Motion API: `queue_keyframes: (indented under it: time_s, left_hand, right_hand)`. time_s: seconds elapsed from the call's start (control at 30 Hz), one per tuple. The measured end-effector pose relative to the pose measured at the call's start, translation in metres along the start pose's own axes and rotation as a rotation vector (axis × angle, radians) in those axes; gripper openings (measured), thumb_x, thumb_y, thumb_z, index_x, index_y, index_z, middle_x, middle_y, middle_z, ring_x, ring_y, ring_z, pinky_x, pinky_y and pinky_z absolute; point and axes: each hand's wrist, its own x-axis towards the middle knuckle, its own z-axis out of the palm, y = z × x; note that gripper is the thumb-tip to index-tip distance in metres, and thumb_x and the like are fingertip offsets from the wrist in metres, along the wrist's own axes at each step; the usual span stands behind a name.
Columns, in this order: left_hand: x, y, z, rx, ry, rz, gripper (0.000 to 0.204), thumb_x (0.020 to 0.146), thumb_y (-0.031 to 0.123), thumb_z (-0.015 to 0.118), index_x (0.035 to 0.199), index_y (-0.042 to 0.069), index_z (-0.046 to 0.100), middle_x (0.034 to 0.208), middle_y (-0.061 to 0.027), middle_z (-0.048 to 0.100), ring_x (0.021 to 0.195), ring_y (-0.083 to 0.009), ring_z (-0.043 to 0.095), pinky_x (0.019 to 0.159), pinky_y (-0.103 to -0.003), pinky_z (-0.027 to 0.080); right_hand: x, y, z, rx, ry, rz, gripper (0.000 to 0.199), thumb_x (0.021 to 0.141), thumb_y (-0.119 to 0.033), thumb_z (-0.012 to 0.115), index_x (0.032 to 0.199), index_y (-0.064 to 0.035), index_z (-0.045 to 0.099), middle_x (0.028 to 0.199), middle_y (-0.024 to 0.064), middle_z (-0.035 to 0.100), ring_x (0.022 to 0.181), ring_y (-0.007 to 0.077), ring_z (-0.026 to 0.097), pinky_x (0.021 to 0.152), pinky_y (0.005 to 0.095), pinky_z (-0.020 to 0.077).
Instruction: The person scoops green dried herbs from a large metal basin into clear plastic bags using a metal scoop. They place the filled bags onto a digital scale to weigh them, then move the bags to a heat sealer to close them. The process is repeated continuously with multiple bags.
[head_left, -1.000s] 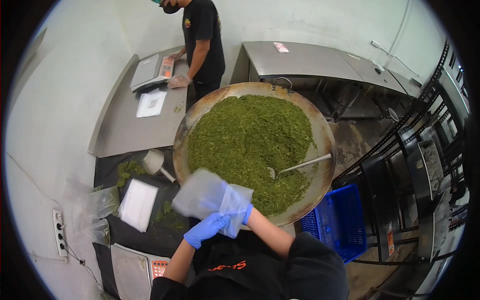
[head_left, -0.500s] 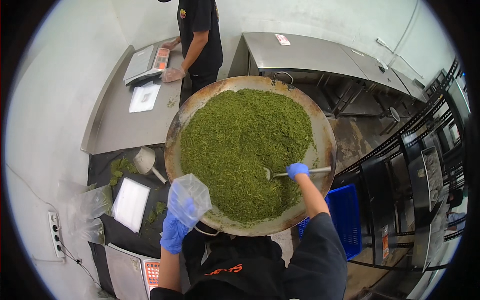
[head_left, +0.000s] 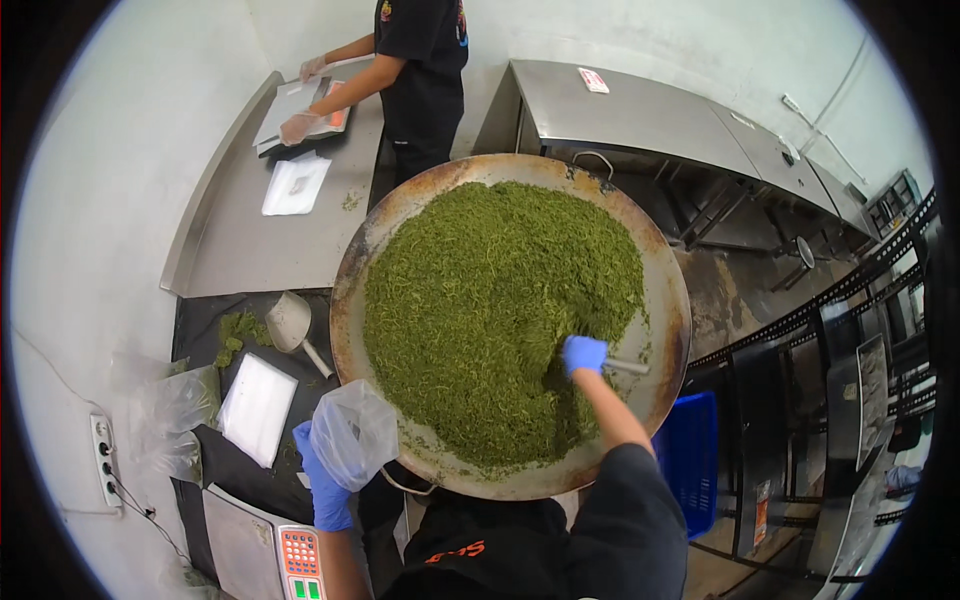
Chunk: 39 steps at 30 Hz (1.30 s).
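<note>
A wide metal wok [head_left: 346,300] in front of me is heaped with shredded green food [head_left: 490,300], dark and leafy looking. My right hand [head_left: 584,355], in a blue glove, is closed round a metal ladle [head_left: 630,368] over the heap's right part. The ladle's handle end sticks out to the right; its bowl is hidden by the hand and the food. At the wok's lower left, my left hand [head_left: 326,490], also blue-gloved, grips a clear plastic bag [head_left: 355,435]. The bag is puffed open, and no food shows in it.
Left of the wok lie a metal scoop [head_left: 290,322], a white stack of flat bags [head_left: 258,410] and a scale [head_left: 238,545]. A co-worker [head_left: 425,90] handles another scale [head_left: 300,112] on a steel table. A blue crate [head_left: 690,465] and dark racks stand at right.
My right hand has moved left with the ladle, and its bowl no longer shows. My left hand and the bag have shifted slightly down and left. The co-worker's hands have moved onto the far scale.
</note>
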Motion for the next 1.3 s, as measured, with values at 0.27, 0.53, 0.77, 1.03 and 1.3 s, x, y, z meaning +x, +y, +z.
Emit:
queue_keyframes:
  time_s: [0.27, 0.53, 0.77, 1.03, 1.3]
  left_hand:
    - [0.037, 0.069, 0.020, -0.230, -0.120, 0.223, 0.082, 0.066, 0.017, 0.074, 0.131, 0.004, 0.026, 0.129, -0.0093, 0.037, 0.116, -0.0212, 0.041, 0.102, -0.033, 0.030]
    - [0.119, 0.023, 0.130, 0.010, -0.280, 0.578, 0.086, 0.056, 0.024, 0.081, 0.126, 0.002, 0.034, 0.126, -0.0130, 0.038, 0.116, -0.0259, 0.041, 0.101, -0.034, 0.032]
    - [0.102, 0.087, 0.185, -0.247, -0.423, 0.424, 0.088, 0.055, 0.027, 0.083, 0.125, 0.003, 0.035, 0.119, -0.0097, 0.043, 0.110, -0.0204, 0.044, 0.094, -0.032, 0.039]
    - [0.121, 0.084, 0.206, -0.088, -0.362, 0.777, 0.068, 0.062, 0.019, 0.075, 0.118, 0.003, 0.040, 0.107, -0.0092, 0.049, 0.096, -0.0200, 0.050, 0.084, -0.032, 0.043]
    - [0.110, 0.073, 0.214, -0.321, -0.535, 0.600, 0.095, 0.057, 0.025, 0.079, 0.132, 0.007, 0.025, 0.128, -0.0101, 0.034, 0.118, -0.0218, 0.035, 0.101, -0.033, 0.029]
  right_hand:
    - [-0.036, 0.077, -0.081, 0.047, 0.010, -0.060, 0.040, 0.085, -0.036, 0.039, 0.073, -0.0104, 0.068, 0.073, 0.0129, 0.065, 0.067, 0.0303, 0.064, 0.060, 0.0415, 0.0486]
    - [-0.076, 0.126, -0.186, 0.197, 0.143, -0.011, 0.051, 0.086, -0.046, 0.037, 0.068, -0.0086, 0.067, 0.067, 0.0157, 0.062, 0.064, 0.0338, 0.061, 0.061, 0.0430, 0.0486]
    - [-0.106, 0.090, -0.237, 0.242, 0.254, -0.052, 0.050, 0.088, -0.042, 0.035, 0.063, -0.0100, 0.065, 0.061, 0.0153, 0.060, 0.057, 0.0335, 0.059, 0.058, 0.0430, 0.0477]
    - [-0.090, 0.049, -0.275, -0.116, 0.292, -0.606, 0.030, 0.081, -0.030, 0.048, 0.068, -0.0101, 0.066, 0.062, 0.0103, 0.063, 0.053, 0.0261, 0.060, 0.048, 0.0405, 0.0448]
    - [-0.112, 0.000, -0.359, -0.708, 0.782, -0.628, 0.009, 0.070, -0.019, 0.059, 0.067, -0.0141, 0.066, 0.062, 0.0018, 0.061, 0.056, 0.0175, 0.058, 0.053, 0.0320, 0.0336]
